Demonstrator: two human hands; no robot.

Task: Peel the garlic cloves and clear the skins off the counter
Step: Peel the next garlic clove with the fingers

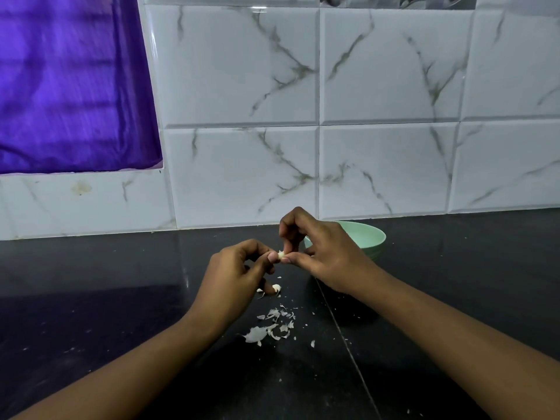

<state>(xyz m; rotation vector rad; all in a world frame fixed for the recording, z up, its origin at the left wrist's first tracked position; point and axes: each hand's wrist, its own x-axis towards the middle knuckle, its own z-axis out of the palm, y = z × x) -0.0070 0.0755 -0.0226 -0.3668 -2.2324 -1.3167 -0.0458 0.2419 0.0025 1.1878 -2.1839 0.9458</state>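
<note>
Here, from left to right: a purple cloth [69, 86] hangs at far left against the marble-patterned wall tiles [242, 71], and below them runs the dark counter [100, 268]. The left hand [231, 272] is raised above the counter with its fingers curled, thumb and forefinger pinching one end of a garlic clove [281, 254]. The clove is held in the air between the two hands, just in front of the bowl, and rests on no surface. Beneath the left hand's fingers a second pale piece [276, 288] lies on the counter; whether it is a clove or a curl of skin cannot be told. Nearer the camera, loose skins [272, 325] lie scattered in a small patch, with finer flecks around it. The right hand [330, 259] pinches the clove's other end, its forefinger bent down over it from above and the other fingers curled. Behind this hand stands a pale green bowl [375, 237], partly hidden, with its contents out of view.

Handling, as judged: the clove is small, firm and light, and probably slick once bared, so it is best gripped at its ends while a nail lifts the skin at the tip. The skins are papery, brittle and nearly weightless. A quick sweep would scatter them, so they are better gathered under a flat palm or pinched up in clusters.
</note>
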